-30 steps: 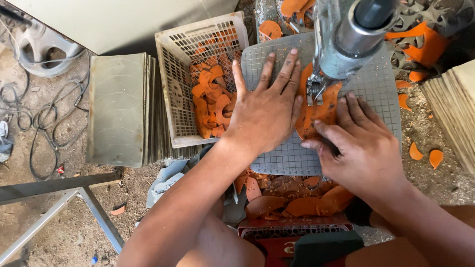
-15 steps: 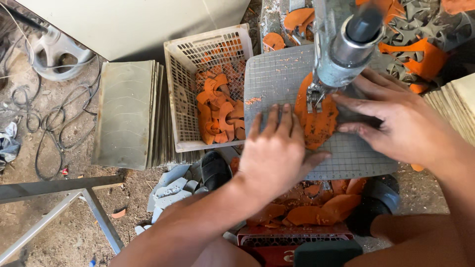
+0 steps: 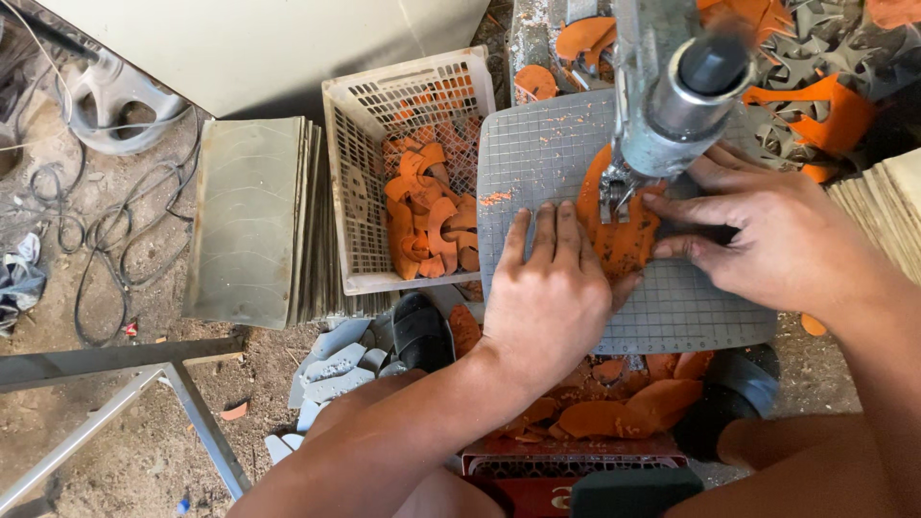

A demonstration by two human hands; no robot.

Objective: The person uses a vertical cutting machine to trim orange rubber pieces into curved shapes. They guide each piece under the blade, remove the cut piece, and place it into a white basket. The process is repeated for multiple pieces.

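Note:
An orange flat piece lies on a grey gridded work plate under the metal head of a machine. My left hand lies flat on the plate, fingers together, touching the piece's left edge. My right hand presses on the piece from the right, fingers pointing left beneath the machine head. Part of the piece is hidden by the machine and my fingers.
A white plastic crate with several orange offcuts stands left of the plate. A stack of grey sheets lies further left. Orange scraps pile below the plate. Cables and a metal frame are on the dirt floor.
My left hand has drawn back from the top of the plate to its lower middle. My right hand has moved up and right along the orange piece. The view has shifted slightly.

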